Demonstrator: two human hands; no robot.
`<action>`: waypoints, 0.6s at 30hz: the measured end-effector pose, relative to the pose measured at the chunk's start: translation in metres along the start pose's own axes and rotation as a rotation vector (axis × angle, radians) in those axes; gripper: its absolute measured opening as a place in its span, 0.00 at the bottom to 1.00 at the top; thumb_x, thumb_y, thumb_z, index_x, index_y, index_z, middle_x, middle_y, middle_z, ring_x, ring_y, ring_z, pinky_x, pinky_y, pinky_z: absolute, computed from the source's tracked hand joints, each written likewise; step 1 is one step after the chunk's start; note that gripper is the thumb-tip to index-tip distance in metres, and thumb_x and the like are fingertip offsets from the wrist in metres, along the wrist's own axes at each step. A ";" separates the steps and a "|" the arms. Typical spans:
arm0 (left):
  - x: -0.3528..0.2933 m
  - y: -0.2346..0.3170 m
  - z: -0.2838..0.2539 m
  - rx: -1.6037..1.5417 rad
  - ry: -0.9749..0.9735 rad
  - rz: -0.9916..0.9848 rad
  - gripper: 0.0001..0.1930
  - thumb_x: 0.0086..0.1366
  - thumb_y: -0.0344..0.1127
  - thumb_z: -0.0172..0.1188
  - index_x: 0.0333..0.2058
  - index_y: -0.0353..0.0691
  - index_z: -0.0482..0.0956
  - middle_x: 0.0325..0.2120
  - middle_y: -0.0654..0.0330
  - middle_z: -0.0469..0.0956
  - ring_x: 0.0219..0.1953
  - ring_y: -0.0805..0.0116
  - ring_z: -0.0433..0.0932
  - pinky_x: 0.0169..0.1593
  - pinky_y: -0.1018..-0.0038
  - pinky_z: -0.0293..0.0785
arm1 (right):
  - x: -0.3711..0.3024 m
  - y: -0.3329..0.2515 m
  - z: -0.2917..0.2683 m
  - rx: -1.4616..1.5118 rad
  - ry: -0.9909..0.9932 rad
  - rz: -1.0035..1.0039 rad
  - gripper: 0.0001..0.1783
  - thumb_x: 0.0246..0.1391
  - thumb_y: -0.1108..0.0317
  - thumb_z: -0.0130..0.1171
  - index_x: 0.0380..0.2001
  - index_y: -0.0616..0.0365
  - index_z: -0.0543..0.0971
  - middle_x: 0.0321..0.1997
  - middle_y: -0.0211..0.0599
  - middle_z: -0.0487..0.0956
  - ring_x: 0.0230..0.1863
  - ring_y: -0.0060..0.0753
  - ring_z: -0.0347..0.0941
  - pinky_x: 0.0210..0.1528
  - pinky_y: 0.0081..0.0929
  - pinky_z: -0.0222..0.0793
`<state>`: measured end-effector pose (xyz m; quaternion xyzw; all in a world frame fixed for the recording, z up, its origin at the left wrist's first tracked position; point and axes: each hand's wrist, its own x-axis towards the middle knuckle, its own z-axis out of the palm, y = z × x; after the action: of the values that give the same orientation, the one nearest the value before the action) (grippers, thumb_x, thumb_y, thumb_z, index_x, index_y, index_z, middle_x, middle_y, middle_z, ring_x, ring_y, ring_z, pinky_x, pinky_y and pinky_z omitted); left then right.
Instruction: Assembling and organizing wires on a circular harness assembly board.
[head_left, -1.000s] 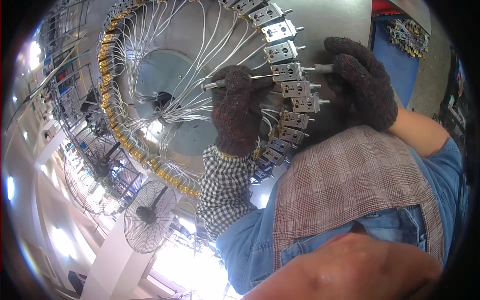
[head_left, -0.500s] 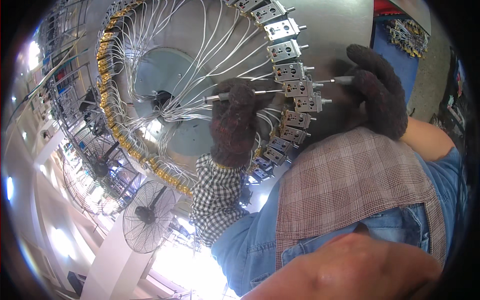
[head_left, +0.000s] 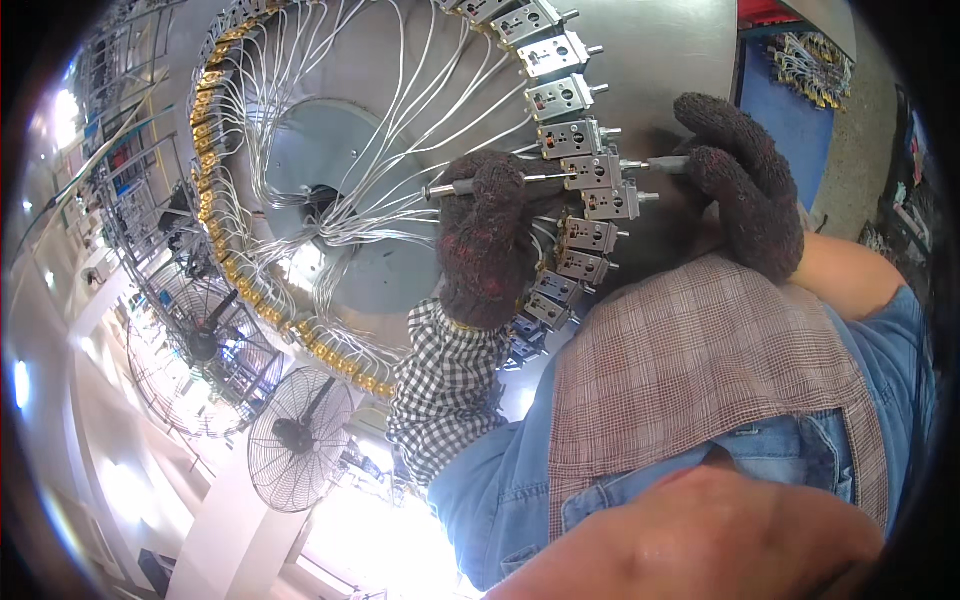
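Gripping a slim dark-handled screwdriver [head_left: 455, 188] in the gloved left hand [head_left: 485, 240], fingers closed round the handle, with the thin shaft reaching right to a small metal box [head_left: 600, 172]. Clasping a grey-handled tool [head_left: 668, 163] in the gloved right hand [head_left: 745, 190], and aiming back at the spindle of what looks like the same box, though too small to tell for sure. Sitting, that box, among similar metal boxes [head_left: 555, 58] curved along the right of a ring on the steel surface [head_left: 665, 50]. Facing gold-coloured fittings [head_left: 205, 160] on the ring's left, with white wires [head_left: 400, 130] bunched over a grey disc [head_left: 370, 275] mid-ring. Wearing a checked sleeve [head_left: 450, 385] and a plaid apron [head_left: 700, 370]. Showing more wired parts [head_left: 815, 70] at upper right, and a caged fan [head_left: 300, 435] at lower left.
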<state>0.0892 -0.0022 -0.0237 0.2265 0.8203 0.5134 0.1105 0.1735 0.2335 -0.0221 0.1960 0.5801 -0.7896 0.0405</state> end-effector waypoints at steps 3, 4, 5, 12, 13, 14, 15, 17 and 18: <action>-0.003 0.001 -0.002 -0.106 -0.040 -0.108 0.15 0.57 0.22 0.49 0.44 0.36 0.67 0.36 0.49 0.75 0.39 0.54 0.76 0.41 0.62 0.75 | -0.001 0.003 0.001 0.001 0.014 -0.045 0.23 0.56 0.67 0.53 0.55 0.59 0.67 0.38 0.35 0.74 0.34 0.23 0.69 0.36 0.21 0.68; -0.005 0.002 -0.003 -0.074 -0.062 -0.113 0.11 0.62 0.25 0.45 0.45 0.35 0.64 0.38 0.47 0.74 0.40 0.53 0.77 0.43 0.62 0.77 | -0.001 0.004 0.001 -0.006 -0.008 -0.067 0.23 0.57 0.66 0.53 0.55 0.58 0.67 0.39 0.36 0.74 0.34 0.23 0.69 0.37 0.21 0.68; -0.006 0.004 -0.004 0.015 -0.119 -0.091 0.09 0.68 0.28 0.41 0.45 0.35 0.61 0.40 0.46 0.74 0.41 0.53 0.78 0.44 0.63 0.79 | -0.003 0.003 -0.001 0.011 0.009 -0.075 0.23 0.57 0.66 0.53 0.55 0.58 0.67 0.39 0.36 0.74 0.34 0.23 0.69 0.37 0.21 0.68; 0.000 0.002 -0.002 0.016 -0.143 -0.054 0.09 0.69 0.29 0.39 0.45 0.34 0.60 0.42 0.44 0.73 0.43 0.52 0.77 0.45 0.63 0.78 | 0.004 0.001 -0.008 -0.100 -0.127 -0.256 0.23 0.58 0.65 0.52 0.56 0.58 0.66 0.42 0.36 0.74 0.36 0.23 0.71 0.35 0.21 0.70; -0.001 0.002 -0.002 0.015 -0.153 -0.038 0.09 0.69 0.29 0.40 0.45 0.34 0.60 0.42 0.44 0.73 0.43 0.52 0.78 0.45 0.63 0.78 | 0.004 0.001 -0.008 -0.165 -0.102 -0.234 0.22 0.59 0.65 0.51 0.56 0.59 0.66 0.42 0.37 0.74 0.36 0.23 0.71 0.34 0.20 0.70; 0.000 0.001 -0.002 0.015 -0.164 -0.022 0.09 0.69 0.29 0.40 0.45 0.35 0.60 0.42 0.44 0.73 0.42 0.52 0.78 0.45 0.63 0.78 | 0.006 0.003 -0.008 -0.167 -0.155 -0.267 0.22 0.59 0.65 0.51 0.56 0.59 0.66 0.42 0.37 0.74 0.36 0.23 0.71 0.34 0.20 0.70; -0.001 0.001 -0.001 -0.035 -0.126 -0.075 0.09 0.68 0.30 0.41 0.45 0.35 0.60 0.42 0.44 0.73 0.42 0.52 0.77 0.46 0.62 0.78 | 0.005 0.004 -0.008 -0.209 -0.114 -0.278 0.22 0.59 0.65 0.51 0.55 0.59 0.67 0.42 0.37 0.75 0.36 0.23 0.72 0.34 0.20 0.69; 0.001 -0.001 -0.001 -0.085 -0.088 -0.128 0.09 0.68 0.31 0.41 0.46 0.36 0.61 0.42 0.44 0.73 0.42 0.51 0.77 0.46 0.61 0.77 | 0.008 0.007 -0.008 -0.252 -0.072 -0.289 0.21 0.59 0.65 0.51 0.54 0.60 0.67 0.42 0.37 0.75 0.35 0.23 0.72 0.34 0.19 0.69; 0.002 -0.001 -0.002 -0.087 -0.095 -0.121 0.09 0.68 0.31 0.42 0.45 0.36 0.61 0.42 0.44 0.73 0.43 0.51 0.77 0.46 0.60 0.77 | 0.009 0.008 -0.007 -0.297 -0.038 -0.383 0.21 0.59 0.65 0.51 0.54 0.60 0.68 0.42 0.37 0.75 0.35 0.23 0.72 0.35 0.20 0.70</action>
<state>0.0864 -0.0028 -0.0239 0.1955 0.8032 0.5298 0.1898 0.1698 0.2392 -0.0340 0.0596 0.7155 -0.6925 -0.0706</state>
